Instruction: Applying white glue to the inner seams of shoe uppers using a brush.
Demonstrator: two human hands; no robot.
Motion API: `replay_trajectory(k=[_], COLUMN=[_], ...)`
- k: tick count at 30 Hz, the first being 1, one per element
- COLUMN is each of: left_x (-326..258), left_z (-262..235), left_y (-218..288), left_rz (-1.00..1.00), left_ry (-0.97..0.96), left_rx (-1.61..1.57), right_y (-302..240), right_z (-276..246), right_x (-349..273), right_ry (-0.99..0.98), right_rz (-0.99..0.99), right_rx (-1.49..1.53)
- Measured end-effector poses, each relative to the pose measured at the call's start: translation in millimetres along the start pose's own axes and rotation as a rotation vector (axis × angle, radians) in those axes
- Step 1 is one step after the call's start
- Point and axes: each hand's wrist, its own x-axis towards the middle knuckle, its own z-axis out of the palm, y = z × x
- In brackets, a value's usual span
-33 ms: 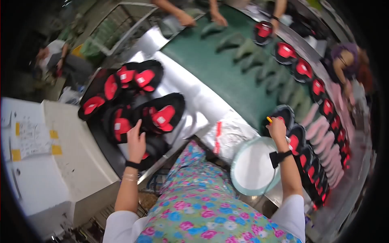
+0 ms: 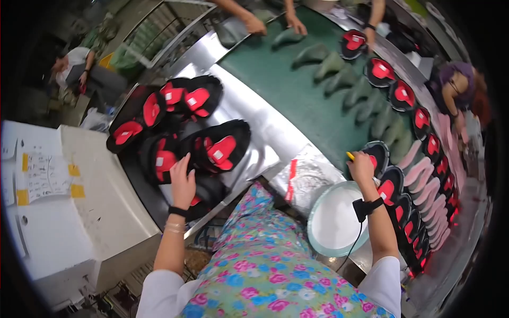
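My left hand [image 2: 182,183] reaches over a pile of black-and-red shoe pieces [image 2: 220,151], its fingers stretched out beside the nearest ones. Whether the fingertips touch them I cannot tell. At the right, my right hand [image 2: 363,168] is closed around a thin yellow-ended stick [image 2: 350,156]; the rest of the stick is hidden. Just beyond that hand lies a black shoe piece with a red middle [image 2: 377,157] at the edge of the green conveyor belt [image 2: 265,61]. Below the right wrist stands a pale round basin [image 2: 334,222] with white inside.
Green foot-shaped forms [image 2: 344,82] and pink ones [image 2: 424,183] line the belt, beside a row of black-and-red pieces [image 2: 403,95]. Across it, other people's hands [image 2: 296,24] work. A white cabinet [image 2: 47,196] stands left. Crumpled clear plastic [image 2: 313,172] lies by the basin.
The whole view has shifted slightly, so the belt and shoe pieces sit a little farther right. Both my hands keep nearly the same places and poses.
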Motion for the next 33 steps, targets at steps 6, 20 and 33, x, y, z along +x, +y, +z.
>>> replay_trajectory(k=[6,20,33], left_x=[25,59,-3], left_z=[4,49,17], left_y=[-20,-26,47], left_rz=[0.072,0.081,0.0], left_ry=[0.03,-0.09,-0.476], left_rx=[0.187,0.284,-1.215], right_y=[-265,-327,-219], right_z=[21,12,-153], right_x=[-12,-16,-111], right_ry=[-0.359,-0.224,-0.271], right_rz=[-0.369,-0.551,-0.192], right_rx=[0.394,0.415,0.937])
